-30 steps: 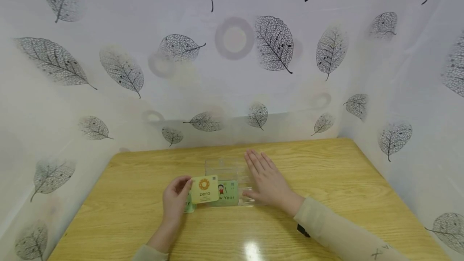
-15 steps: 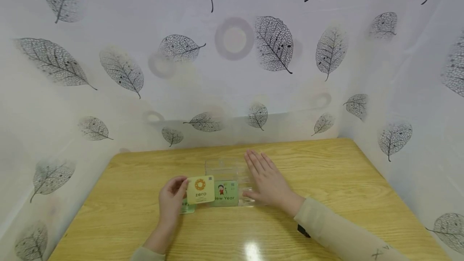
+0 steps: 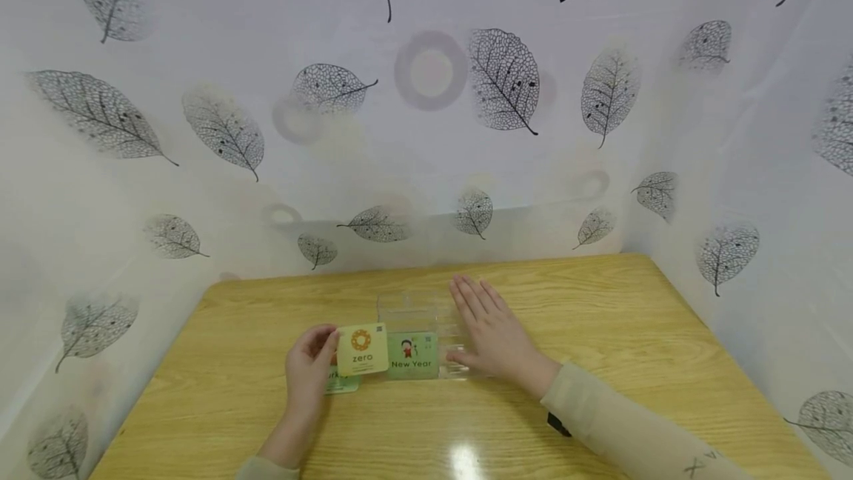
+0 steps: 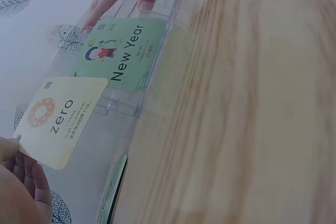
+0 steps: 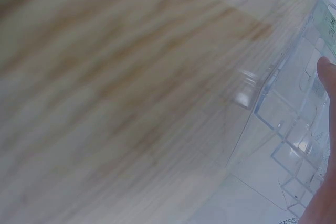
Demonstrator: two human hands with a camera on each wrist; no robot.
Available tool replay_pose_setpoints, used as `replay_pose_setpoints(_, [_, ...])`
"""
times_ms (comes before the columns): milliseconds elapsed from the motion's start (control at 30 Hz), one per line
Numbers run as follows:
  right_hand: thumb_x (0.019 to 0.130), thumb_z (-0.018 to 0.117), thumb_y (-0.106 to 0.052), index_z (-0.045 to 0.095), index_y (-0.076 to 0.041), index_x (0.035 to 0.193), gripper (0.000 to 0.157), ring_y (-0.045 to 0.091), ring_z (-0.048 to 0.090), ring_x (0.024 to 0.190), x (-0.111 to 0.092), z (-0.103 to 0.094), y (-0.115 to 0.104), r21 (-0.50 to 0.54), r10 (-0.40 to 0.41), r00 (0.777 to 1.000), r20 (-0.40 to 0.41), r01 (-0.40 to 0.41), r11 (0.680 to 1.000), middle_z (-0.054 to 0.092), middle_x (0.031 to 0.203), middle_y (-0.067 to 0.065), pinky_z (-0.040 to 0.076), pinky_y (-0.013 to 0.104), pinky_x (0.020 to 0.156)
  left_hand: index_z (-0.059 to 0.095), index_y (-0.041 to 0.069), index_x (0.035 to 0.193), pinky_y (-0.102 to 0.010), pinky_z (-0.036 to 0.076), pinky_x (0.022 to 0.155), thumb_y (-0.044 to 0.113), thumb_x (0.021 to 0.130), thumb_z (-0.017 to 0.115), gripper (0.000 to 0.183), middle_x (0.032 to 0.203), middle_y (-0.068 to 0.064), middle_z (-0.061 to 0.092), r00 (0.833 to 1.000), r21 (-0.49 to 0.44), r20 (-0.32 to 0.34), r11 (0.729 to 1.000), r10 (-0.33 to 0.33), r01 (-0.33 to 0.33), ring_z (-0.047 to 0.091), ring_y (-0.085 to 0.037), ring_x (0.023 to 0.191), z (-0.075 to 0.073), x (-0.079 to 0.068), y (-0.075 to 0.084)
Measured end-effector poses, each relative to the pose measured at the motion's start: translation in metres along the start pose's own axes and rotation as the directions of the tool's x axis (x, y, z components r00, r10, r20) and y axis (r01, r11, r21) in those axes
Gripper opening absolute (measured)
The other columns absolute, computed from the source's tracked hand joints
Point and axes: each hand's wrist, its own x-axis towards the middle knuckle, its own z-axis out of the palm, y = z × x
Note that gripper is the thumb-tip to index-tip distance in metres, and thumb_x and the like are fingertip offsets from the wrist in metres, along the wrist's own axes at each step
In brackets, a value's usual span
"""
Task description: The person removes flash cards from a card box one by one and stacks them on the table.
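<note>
My left hand (image 3: 309,363) pinches a yellow flash card (image 3: 363,350) by its left edge, printed with an orange ring and the word "zero". Behind and below that card lies a green card (image 3: 342,384), partly covered, its last letters reading "urkey". A green "New Year" card (image 4: 119,53) sits in a clear plastic holder (image 3: 408,307), just right of the yellow card. My right hand (image 3: 496,332) rests flat on the holder's right part, fingers straight and thumb out to the left. In the right wrist view, the clear holder (image 5: 294,124) shows stepped edges beside the thumb.
The wooden table (image 3: 566,317) spreads around both hands. A white curtain (image 3: 426,154) with a leaf print stands behind the table and along both sides. There is a dark band (image 3: 558,424) at the right wrist.
My left hand has moved left with the "zero" card, uncovering the whole "New Year" card and more of the green card below. The right hand has stayed in place.
</note>
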Motion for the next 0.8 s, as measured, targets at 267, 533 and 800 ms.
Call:
replay_pose_setpoints(267, [0.092,0.058,-0.079,0.019,0.001,0.168,0.116,0.036,0.025,0.163,-0.0004,0.0005,0.0003,0.0,-0.002,1.0,-0.003,0.002,1.0,0.017,0.177,0.018,0.018,0.05,0.134,0.069,-0.007,0.122,-0.017,0.058,0.075,0.008,0.106,0.066,0.022,0.101,0.002,0.072,1.0,0.025,-0.011,1.0,0.007,-0.007,0.063,0.003,0.085,-0.0029,-0.0012,-0.0009])
replay_pose_setpoints(533, [0.092,0.057,-0.08,0.018,0.0,0.168,0.117,0.034,0.022,0.164,-0.0006,0.0014,0.0002,-0.006,0.001,1.0,0.0,-0.001,1.0,0.016,0.177,0.017,0.017,0.049,0.134,0.069,-0.008,0.122,-0.008,0.053,0.082,0.009,0.105,0.067,0.024,0.105,0.001,0.072,1.0,0.013,-0.022,1.0,0.022,-0.021,0.063,0.006,0.089,-0.0072,-0.0024,-0.0033])
replay_pose_setpoints(800, [0.093,0.054,-0.081,0.018,0.0,0.168,0.116,0.034,0.021,0.165,-0.0005,0.0029,0.0004,-0.015,0.001,1.0,-0.006,-0.001,1.0,0.016,0.177,0.017,0.017,0.048,0.134,0.069,-0.008,0.121,-0.008,0.053,0.081,0.007,0.105,0.067,0.022,0.104,-0.001,0.074,0.999,0.02,-0.037,0.999,0.028,-0.027,0.063,0.007,0.088,-0.0089,-0.001,-0.0043])
